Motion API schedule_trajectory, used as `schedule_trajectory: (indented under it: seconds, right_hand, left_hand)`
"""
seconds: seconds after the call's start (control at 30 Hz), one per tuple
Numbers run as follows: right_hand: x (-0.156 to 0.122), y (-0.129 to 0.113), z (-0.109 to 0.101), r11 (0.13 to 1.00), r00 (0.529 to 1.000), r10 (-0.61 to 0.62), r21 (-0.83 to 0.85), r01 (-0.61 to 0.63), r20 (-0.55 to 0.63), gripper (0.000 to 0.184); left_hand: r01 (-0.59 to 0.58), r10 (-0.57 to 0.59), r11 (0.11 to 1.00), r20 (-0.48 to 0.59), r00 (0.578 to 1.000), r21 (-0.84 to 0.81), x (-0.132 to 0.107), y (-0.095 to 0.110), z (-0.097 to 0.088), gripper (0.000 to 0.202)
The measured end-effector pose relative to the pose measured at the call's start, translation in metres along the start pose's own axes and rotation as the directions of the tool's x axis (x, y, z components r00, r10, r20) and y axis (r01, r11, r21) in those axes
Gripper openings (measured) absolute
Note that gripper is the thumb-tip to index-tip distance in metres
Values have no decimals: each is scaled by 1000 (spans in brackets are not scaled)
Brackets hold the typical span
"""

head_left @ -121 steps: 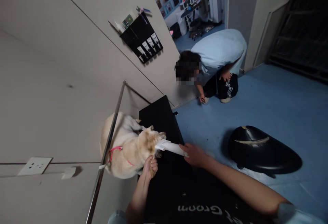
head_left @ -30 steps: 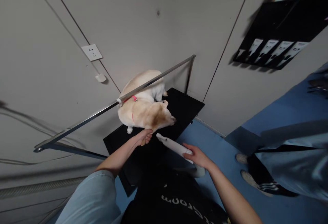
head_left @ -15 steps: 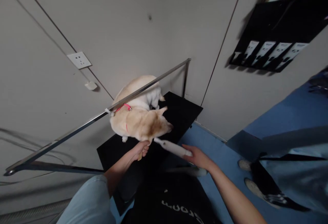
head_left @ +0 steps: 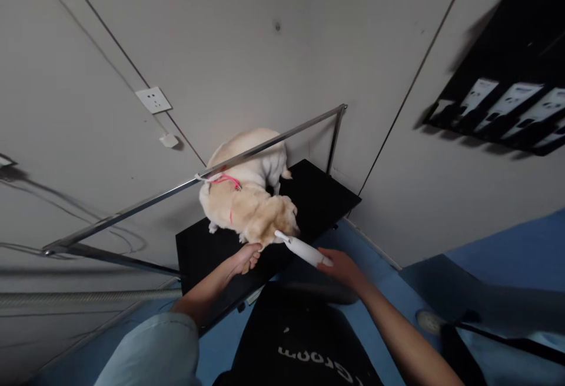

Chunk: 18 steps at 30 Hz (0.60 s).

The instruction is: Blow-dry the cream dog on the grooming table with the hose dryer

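A cream-and-tan dog [head_left: 247,198] with a pink strap [head_left: 226,180] stands curled on a black table [head_left: 326,189], its head bent towards me. My left hand [head_left: 247,256] is closed on the dog's near ear; a small tan bit pokes out below the fingers. My right hand [head_left: 338,265] grips a slim white tool [head_left: 304,250], shaped like a hair trimmer with a narrow tip. That tip lies at the side of the dog's head, close to the held ear; whether it touches the fur I cannot tell.
A metal bar frame [head_left: 176,190] spans the table above the dog's back, with the strap tied to it. Pale walls [head_left: 247,68] stand behind. On the right wall hangs a black rack [head_left: 507,50] with several white items. Another person's shoe [head_left: 428,321] shows at right.
The view has swung left. The dog's head has turned, with its snout now less visible. The white tool's tip has come in against the head; my left hand keeps its hold on the ear.
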State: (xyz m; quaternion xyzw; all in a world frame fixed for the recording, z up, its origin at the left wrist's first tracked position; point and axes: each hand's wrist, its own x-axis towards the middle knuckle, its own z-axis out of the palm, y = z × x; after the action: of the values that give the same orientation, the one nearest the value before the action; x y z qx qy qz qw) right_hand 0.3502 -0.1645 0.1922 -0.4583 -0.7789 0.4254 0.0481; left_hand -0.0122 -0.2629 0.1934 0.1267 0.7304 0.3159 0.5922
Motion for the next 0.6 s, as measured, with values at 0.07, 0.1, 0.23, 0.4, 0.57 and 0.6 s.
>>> schedule_trajectory:
  seconds: [0.07,0.1,0.23,0.4,0.57,0.6]
  right_hand:
    - [-3,7,-7,1000,1000,7,-15,-7,-7,61]
    - [-7,12,-10,1000,1000,13,-17,-13,-13,63]
    - [-39,41,-20,990,995,62,135,-51,-76,69]
    - [-92,70,-27,942,984,107,331,-54,-144,79]
    - [-126,75,-46,915,962,167,396,-71,-215,81]
    - [-128,75,-49,914,962,160,401,-59,-223,82]
  left_hand:
    - [-1,1,1000,18,1000,7,0,5,7,30]
    - [-3,3,1000,33,999,13,0,7,10,29]
    - [-30,25,998,94,995,52,4,15,28,31]
    - [-57,37,989,147,989,135,1,22,51,36]
    - [-130,123,991,245,962,11,-24,61,57,38]
    - [-164,168,986,262,950,-36,-30,74,56,38]
